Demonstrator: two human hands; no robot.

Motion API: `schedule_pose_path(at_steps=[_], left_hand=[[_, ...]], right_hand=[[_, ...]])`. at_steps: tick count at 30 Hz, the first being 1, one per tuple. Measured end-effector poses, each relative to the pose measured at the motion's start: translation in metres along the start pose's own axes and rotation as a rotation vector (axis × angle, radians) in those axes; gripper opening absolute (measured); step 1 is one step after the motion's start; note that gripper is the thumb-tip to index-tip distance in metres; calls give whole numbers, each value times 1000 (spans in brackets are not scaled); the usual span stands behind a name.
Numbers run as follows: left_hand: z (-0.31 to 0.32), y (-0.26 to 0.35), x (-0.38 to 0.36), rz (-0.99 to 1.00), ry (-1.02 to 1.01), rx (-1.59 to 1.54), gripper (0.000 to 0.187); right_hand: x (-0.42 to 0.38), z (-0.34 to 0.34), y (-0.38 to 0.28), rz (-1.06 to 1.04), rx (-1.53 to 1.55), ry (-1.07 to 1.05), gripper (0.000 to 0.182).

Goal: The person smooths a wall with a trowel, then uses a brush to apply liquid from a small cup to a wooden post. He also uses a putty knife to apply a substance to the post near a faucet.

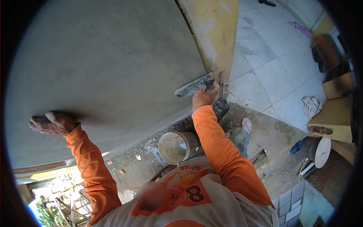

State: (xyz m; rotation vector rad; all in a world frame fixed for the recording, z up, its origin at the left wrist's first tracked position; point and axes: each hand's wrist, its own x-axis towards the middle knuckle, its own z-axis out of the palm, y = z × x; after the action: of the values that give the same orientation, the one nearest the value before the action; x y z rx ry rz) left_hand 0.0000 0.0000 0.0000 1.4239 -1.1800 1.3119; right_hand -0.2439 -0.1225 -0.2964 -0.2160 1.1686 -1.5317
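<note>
My right hand [206,96] grips a plastering trowel [191,87], its long flat blade lying against the grey plastered wall [113,56] near the wall's right edge. The blade is smeared with grey mortar. On the left, my left hand [55,123] is held at the wall surface, its fingers stretched out to the left and the thumb apart above them. Nothing shows in it, and it casts a dark shadow on the plaster. Grey residue coats the fingertips.
A mortar-stained bucket [192,142] stands on the rough floor below the trowel. Beside the plaster runs a yellow wall edge [213,34], with pale floor tiles [280,75] beyond. A round-topped container [322,152] and a crumpled cloth [311,106] are at the right.
</note>
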Motion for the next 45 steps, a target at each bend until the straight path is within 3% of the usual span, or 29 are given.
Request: schedule_pose_path(at_steps=[2, 3, 5, 6, 8, 9, 11, 13, 15, 17, 19, 21, 23, 25, 27, 28, 30, 31, 32, 34, 35, 37, 39, 41, 42, 43, 45], left_hand=[[10, 7, 19, 125, 144, 211, 65], [2, 5, 6, 106, 28, 182, 65], [8, 10, -21, 91, 129, 176, 63], [8, 4, -10, 75, 129, 177, 65], [8, 2, -14, 37, 138, 192, 66], [8, 1, -16, 3, 141, 218, 68], [3, -1, -19, -8, 113, 209, 70], [6, 1, -18, -45, 70, 183, 74], [7, 5, -17, -17, 87, 181, 75], [9, 6, -15, 20, 101, 179, 75], [8, 4, -17, 3, 125, 236, 75], [5, 3, -15, 35, 107, 210, 75], [8, 3, -14, 51, 105, 170, 75], [7, -2, -15, 38, 100, 171, 74], [9, -5, -15, 41, 98, 175, 74], [6, -8, -16, 44, 94, 182, 75], [6, -5, -16, 18, 77, 184, 75], [6, -3, -16, -10, 76, 162, 75], [2, -26, -20, 76, 28, 238, 72], [3, -9, -19, 39, 48, 187, 67], [6, -2, -18, 14, 62, 128, 62], [10, -2, -19, 12, 74, 139, 62], [5, -5, -18, 19, 75, 152, 62], [6, -5, -16, 73, 67, 115, 63], [6, -4, -15, 70, 72, 112, 63], [5, -3, -15, 64, 76, 138, 63], [8, -5, -16, 58, 72, 161, 63]], right_hand=[[5, 16, -1, -128, -317, -32, 49], [-27, -23, 18, -79, -395, 48, 49], [-12, -28, 38, -305, -413, -123, 46], [-16, -10, 37, -326, -363, -140, 46], [-33, -13, 15, -111, -327, -160, 44], [-22, -8, -4, -111, -323, -156, 44], [11, -1, -38, -106, -268, -12, 45], [3, 2, -16, -221, -354, 4, 45], [-44, -3, 18, -320, -628, -226, 43], [-53, -3, 24, -316, -610, -203, 42], [-21, -1, -25, -177, -370, -9, 43], [-13, 3, -34, -146, -249, -64, 44], [-31, 7, -2, -434, -528, -160, 45], [-63, -8, 27, -263, -572, -370, 46], [-35, -10, 6, -182, -236, -167, 47], [-23, -3, -18, -174, -248, -183, 47], [-11, 12, -57, -267, -404, -78, 47], [-21, 13, -43, -271, -413, -92, 47], [-41, 11, -15, -376, -515, -191, 45], [-77, -2, 19, -575, -759, -318, 40], [-65, -5, 20, -575, -763, -318, 40], [-26, 0, -15, -325, -366, -48, 41], [-20, 8, -26, -345, -411, -5, 44], [-47, 14, -5, -525, -522, -211, 43], [-68, 3, 11, -433, -601, -334, 42], [-73, -7, 22, -555, -831, -397, 43], [-43, -12, 8, -194, -439, -135, 46]])
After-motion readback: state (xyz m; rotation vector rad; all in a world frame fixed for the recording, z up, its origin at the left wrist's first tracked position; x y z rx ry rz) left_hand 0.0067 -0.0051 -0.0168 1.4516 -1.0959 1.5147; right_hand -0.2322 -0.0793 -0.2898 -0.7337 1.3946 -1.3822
